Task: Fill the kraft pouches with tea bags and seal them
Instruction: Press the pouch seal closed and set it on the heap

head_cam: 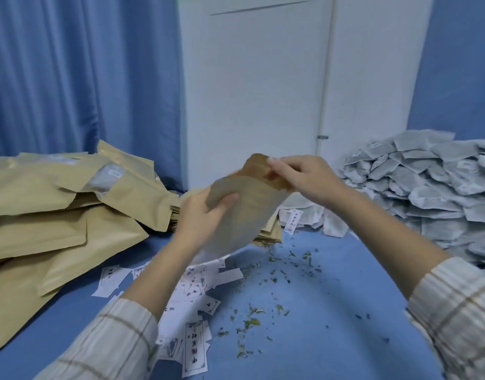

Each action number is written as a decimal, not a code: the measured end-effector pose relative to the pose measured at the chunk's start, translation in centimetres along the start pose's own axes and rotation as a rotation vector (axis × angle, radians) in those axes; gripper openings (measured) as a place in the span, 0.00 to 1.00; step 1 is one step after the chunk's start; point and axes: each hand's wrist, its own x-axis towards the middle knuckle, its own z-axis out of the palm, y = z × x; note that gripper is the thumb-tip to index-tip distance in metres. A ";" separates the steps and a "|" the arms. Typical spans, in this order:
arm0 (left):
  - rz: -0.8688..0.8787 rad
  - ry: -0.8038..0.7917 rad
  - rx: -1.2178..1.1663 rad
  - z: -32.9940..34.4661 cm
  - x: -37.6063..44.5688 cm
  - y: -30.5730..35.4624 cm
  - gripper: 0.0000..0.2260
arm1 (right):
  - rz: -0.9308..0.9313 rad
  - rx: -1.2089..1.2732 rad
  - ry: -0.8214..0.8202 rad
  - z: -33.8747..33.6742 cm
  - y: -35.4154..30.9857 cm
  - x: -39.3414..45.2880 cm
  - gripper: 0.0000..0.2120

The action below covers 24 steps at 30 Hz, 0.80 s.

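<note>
Held up above the middle of the blue-covered desk (345,311): one kraft pouch (244,212), flat, dull brown, motion-blurred, tilted with its mouth up and to the right. Left hand (203,215) gripping the lower left side, thumb curled over the front. Right hand (304,176) pinching the top edge at the mouth. Heaped along the left edge, more tan pouches (57,204), some with clear windows. Piled at the right edge, white tea bags (433,182). Scattered at the near middle, printed paper slips (192,297) and green leaf crumbs (263,311).
</note>
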 end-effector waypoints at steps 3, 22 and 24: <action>-0.152 -0.037 -0.228 -0.5 2.1 1.0 0.02 | -0.113 -0.253 -0.028 -3.2 0.8 0.2 0.35; -0.329 -0.102 -0.542 2.5 7.4 2.5 0.05 | -0.016 -0.321 -0.559 -7.8 -3.0 4.0 0.13; -0.361 -0.109 -0.580 2.5 7.3 2.5 0.04 | -0.022 -0.314 -0.568 -7.9 -2.7 4.2 0.08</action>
